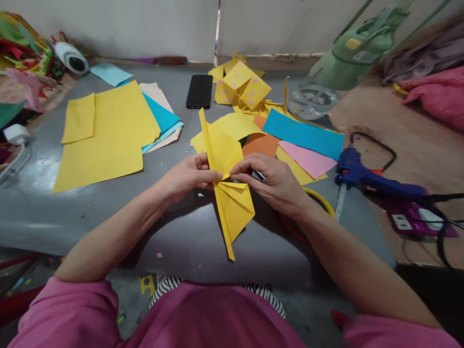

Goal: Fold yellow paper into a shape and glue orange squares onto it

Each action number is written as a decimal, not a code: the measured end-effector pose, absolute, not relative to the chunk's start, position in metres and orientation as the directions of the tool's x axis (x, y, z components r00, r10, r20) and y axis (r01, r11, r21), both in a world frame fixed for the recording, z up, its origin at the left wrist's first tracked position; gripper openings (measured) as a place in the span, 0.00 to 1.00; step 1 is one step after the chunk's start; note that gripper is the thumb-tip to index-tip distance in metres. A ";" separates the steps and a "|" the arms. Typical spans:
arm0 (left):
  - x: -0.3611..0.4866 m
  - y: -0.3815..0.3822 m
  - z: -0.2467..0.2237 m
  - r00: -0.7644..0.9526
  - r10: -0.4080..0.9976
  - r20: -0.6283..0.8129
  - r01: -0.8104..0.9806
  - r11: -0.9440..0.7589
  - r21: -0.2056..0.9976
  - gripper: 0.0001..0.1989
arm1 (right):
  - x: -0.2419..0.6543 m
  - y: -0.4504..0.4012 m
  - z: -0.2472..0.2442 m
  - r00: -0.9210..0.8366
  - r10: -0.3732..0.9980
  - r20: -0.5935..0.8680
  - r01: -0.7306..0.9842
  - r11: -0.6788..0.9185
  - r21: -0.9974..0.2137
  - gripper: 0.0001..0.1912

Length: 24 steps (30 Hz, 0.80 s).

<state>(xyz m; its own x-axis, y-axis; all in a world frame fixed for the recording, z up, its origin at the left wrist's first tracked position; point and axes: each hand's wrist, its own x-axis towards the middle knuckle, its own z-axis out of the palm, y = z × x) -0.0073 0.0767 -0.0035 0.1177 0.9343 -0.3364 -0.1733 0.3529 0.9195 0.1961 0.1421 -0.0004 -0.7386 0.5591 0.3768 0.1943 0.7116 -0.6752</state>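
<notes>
The folded yellow paper (237, 210) is on the near side of the black phone (199, 92), between the two hands. Its long axis follows a narrow strip (220, 210), which points away from the person, the far end leaning slightly left. The left hand (189, 176) pinches this strip near its middle; the right hand (277, 181) pinches the inner part. Right of the phone is a green bottle (357, 58) with clear lower part; its contents I cannot tell.
</notes>
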 end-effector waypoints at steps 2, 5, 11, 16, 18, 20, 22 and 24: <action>-0.005 0.077 -0.002 0.106 0.930 -0.352 -0.176 0.366 0.914 0.16 | 0.194 0.140 -0.001 -0.736 0.572 0.362 0.227 0.712 -0.664 0.05; -0.003 0.076 -0.001 0.112 0.929 -0.353 -0.163 0.368 0.916 0.18 | 0.192 0.136 -0.002 -0.715 0.608 0.344 0.274 0.697 -0.663 0.04; -0.002 0.075 -0.003 0.141 0.944 -0.299 -0.144 0.319 0.937 0.20 | 0.190 0.132 -0.005 -0.690 0.656 0.305 0.308 0.648 -0.697 0.05; -0.001 0.075 -0.003 0.127 0.957 -0.262 -0.138 0.279 0.950 0.21 | 0.189 0.130 -0.005 -0.670 0.696 0.260 0.322 0.588 -0.742 0.05; 0.000 0.075 -0.002 0.122 0.958 -0.259 -0.135 0.274 0.952 0.21 | 0.189 0.128 -0.004 -0.659 0.711 0.245 0.331 0.566 -0.755 0.05; 0.000 0.075 -0.002 0.116 0.960 -0.256 -0.129 0.270 0.954 0.20 | 0.188 0.127 -0.004 -0.652 0.719 0.239 0.332 0.555 -0.763 0.05; 0.001 0.075 -0.003 0.112 0.963 -0.245 -0.123 0.258 0.958 0.20 | 0.188 0.126 -0.004 -0.648 0.724 0.236 0.331 0.546 -0.770 0.06; 0.001 0.075 -0.003 0.109 0.967 -0.230 -0.122 0.242 0.963 0.20 | 0.188 0.126 -0.004 -0.642 0.732 0.229 0.332 0.534 -0.777 0.06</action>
